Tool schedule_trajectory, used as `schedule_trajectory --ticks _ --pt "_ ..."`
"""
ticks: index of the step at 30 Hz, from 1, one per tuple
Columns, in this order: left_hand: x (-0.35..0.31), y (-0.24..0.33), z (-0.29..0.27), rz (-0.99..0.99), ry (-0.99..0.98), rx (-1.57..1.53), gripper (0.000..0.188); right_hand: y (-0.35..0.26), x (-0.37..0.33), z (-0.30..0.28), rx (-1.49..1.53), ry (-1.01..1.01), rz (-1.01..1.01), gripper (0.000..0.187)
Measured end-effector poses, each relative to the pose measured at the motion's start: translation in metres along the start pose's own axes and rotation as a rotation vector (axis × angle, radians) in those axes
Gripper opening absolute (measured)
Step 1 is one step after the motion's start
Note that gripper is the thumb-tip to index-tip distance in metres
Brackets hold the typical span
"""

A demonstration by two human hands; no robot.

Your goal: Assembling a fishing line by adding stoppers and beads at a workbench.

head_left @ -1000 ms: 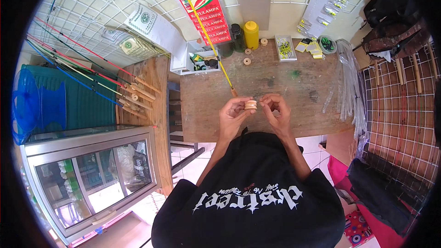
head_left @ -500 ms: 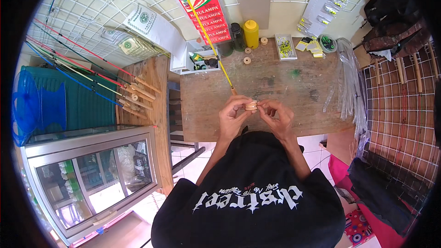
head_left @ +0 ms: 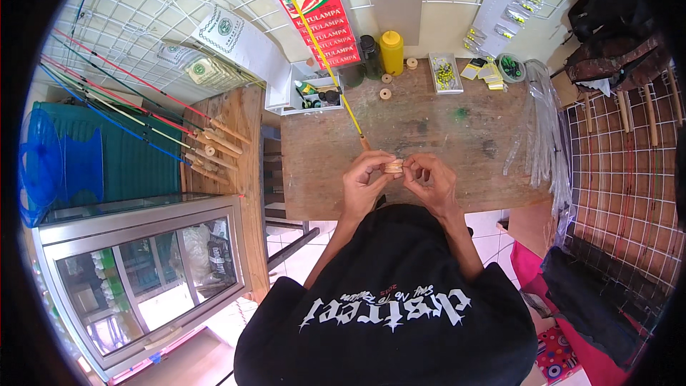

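Between my hands, over the near edge of the wooden table (head_left: pixel 457 136), is a small pale wooden spool (head_left: pixel 394 166). My left hand (head_left: pixel 364 177) is closed on it, thumb below and fingers above. My right hand (head_left: pixel 431 180) is closed in a pinch at the spool's right edge; whatever lies between those fingertips is too small to make out. A thin yellow fishing rod (head_left: pixel 323 57) slants down from the wall, its wooden handle (head_left: pixel 365 143) ending just behind my left fingers. Whether my left hand touches that handle is hidden.
Several small wooden spools (head_left: pixel 385 93), dark bottles and a yellow bottle (head_left: pixel 391 53) stand at the back. A white box (head_left: pixel 446 74) holds yellow-green pieces. Clear plastic sleeves (head_left: pixel 547 136) hang at the right edge. Left are more rods (head_left: pixel 214 146) and a glass-fronted cabinet (head_left: pixel 143 271).
Both hands stay at nearly the same place. The spool has turned or tilted slightly between them, and my right fingers have shifted a little at its edge.
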State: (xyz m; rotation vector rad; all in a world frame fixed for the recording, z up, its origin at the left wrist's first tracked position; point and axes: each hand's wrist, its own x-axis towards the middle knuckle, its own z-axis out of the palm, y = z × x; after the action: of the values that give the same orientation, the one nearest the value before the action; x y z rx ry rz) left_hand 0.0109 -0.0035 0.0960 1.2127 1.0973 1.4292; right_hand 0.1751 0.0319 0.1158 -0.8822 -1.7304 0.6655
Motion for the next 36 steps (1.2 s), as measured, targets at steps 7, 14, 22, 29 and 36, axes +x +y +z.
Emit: schedule_trajectory --ticks 7,14,22,29,36 --pt "0.003 0.0 0.0 -0.016 -0.006 0.011 0.034 0.004 -0.004 0.0 -0.077 0.006 0.064 0.027" --pt "0.003 0.002 0.001 -0.083 -0.009 0.05 0.032 0.004 -0.001 -0.001 -0.099 -0.039 0.07 0.03" --pt "0.005 0.002 -0.003 -0.117 -0.078 0.059 0.034 0.005 -0.004 -0.004 -0.089 -0.12 0.282 0.029" --pt "0.006 0.006 -0.002 -0.228 -0.093 -0.061 0.035 -0.001 0.006 -0.01 -0.002 -0.173 0.379 0.028" --pt "0.005 0.004 -0.001 -0.227 -0.073 -0.068 0.035 0.011 -0.001 -0.006 0.335 -0.153 0.492 0.026"
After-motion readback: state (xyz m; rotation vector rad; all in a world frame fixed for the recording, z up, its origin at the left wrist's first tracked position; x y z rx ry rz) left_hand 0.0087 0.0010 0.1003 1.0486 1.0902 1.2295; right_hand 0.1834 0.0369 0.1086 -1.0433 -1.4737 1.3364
